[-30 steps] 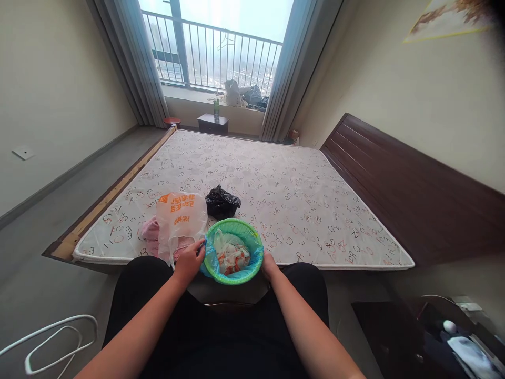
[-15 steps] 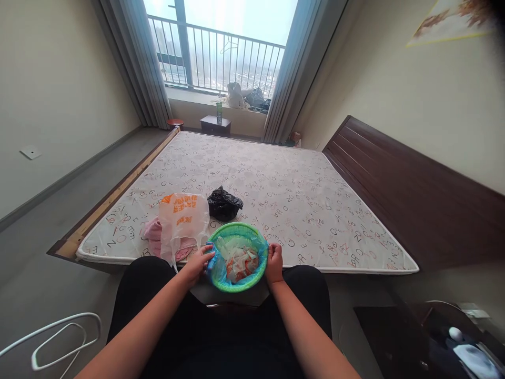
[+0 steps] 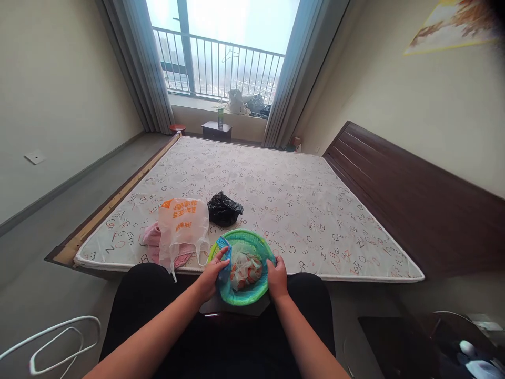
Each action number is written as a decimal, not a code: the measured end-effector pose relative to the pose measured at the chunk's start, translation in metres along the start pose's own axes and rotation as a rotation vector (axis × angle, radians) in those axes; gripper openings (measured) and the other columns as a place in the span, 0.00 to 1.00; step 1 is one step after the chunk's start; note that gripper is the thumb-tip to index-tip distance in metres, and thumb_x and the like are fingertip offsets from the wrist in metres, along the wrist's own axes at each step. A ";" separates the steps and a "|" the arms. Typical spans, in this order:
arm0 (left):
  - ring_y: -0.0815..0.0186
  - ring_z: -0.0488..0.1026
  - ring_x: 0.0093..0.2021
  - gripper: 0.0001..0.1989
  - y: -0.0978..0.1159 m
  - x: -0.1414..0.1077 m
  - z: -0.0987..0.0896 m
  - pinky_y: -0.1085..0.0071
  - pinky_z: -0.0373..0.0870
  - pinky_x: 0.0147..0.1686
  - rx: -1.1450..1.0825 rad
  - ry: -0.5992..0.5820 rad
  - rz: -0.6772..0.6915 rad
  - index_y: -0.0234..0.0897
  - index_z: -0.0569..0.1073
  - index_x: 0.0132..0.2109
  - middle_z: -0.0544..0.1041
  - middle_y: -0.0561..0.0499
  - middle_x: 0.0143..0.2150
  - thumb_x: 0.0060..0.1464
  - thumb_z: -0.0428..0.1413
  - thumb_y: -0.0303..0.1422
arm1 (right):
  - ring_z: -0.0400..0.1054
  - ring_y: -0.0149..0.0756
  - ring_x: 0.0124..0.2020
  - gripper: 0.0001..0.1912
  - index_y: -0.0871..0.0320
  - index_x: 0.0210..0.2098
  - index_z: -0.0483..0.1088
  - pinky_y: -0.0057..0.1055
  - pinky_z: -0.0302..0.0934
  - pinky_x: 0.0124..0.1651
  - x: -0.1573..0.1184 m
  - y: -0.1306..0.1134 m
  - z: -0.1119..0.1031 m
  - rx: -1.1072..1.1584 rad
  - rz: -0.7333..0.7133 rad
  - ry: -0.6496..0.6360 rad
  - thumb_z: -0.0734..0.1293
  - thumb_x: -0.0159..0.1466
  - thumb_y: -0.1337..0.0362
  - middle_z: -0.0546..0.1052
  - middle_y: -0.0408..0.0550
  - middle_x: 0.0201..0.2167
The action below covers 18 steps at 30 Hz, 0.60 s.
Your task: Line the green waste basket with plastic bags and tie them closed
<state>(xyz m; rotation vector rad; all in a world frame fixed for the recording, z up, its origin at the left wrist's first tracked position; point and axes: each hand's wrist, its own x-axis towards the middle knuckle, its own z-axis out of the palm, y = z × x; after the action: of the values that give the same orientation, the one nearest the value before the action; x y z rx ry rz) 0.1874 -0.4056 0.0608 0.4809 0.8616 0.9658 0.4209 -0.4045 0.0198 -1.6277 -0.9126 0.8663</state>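
Observation:
A round green basket [image 3: 241, 302] lined with a thin blue bag [image 3: 225, 279] rests at the mattress's near edge, between my knees. Crumpled whitish plastic with orange-red marks [image 3: 246, 269] lies inside it. My left hand [image 3: 213, 276] pinches the gathered blue bag at the basket's left side, pulled in from the rim. On the right side, my right hand [image 3: 277, 276] is closed on the bag's edge at the rim. Left of the basket, a white plastic bag with orange print [image 3: 184, 223] lies over pink cloth [image 3: 152, 238]. Behind the basket sits a crumpled black bag [image 3: 224, 209].
The patterned mattress [image 3: 284, 189] stretches ahead, with a dark headboard [image 3: 394, 173] on the right and a wooden bed rail [image 3: 98, 218] on the left. A small nightstand [image 3: 216, 131] stands beyond it. White tubing [image 3: 65, 323] is at the lower left.
My left hand has drawn the blue bag's left edge inward and up, off the rim. My right hand has shifted slightly at the right rim. The view has tilted a little.

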 end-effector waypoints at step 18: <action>0.71 0.71 0.27 0.24 0.089 -0.061 0.023 0.75 0.69 0.26 0.074 0.145 0.188 0.40 0.75 0.38 0.75 0.55 0.31 0.37 0.74 0.44 | 0.67 0.46 0.44 0.14 0.53 0.35 0.67 0.40 0.65 0.49 0.024 0.031 0.020 -0.077 0.070 0.299 0.67 0.54 0.51 0.74 0.54 0.43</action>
<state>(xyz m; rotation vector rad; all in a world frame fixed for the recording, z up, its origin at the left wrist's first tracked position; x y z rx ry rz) 0.1429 -0.4132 0.1614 0.5672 0.9981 1.1546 0.4184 -0.3807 -0.0173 -1.8065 -0.6895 0.6183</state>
